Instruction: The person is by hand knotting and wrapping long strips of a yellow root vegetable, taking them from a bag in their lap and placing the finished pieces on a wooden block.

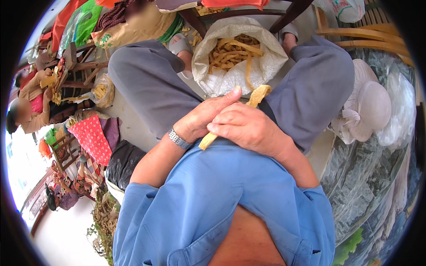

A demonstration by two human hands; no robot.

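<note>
In front of my waist my two hands lie crossed over each other. A flat, yellowish strip (260,95), of a kind I cannot make out, runs between them, one end coming out below near my right thumb. My right hand (246,126) is on top, fingers closed round the strip. Underneath is my left hand (200,116), with a metal watch (179,138) at its wrist; its thumb sticks out, its other fingers are hidden. Between my knees stands a white woven sack (270,53) holding many similar brownish strips (230,55). A thin strip (248,73) hangs over its near rim.
A dark wooden seat (288,17) stands beyond the sack. To my right are a pale hat (370,104), clear plastic sheeting (355,177) and a wooden chair (372,37). A black bag (124,162) and red patterned cloth (93,137) are at left. Other people (35,106) sit farther left.
</note>
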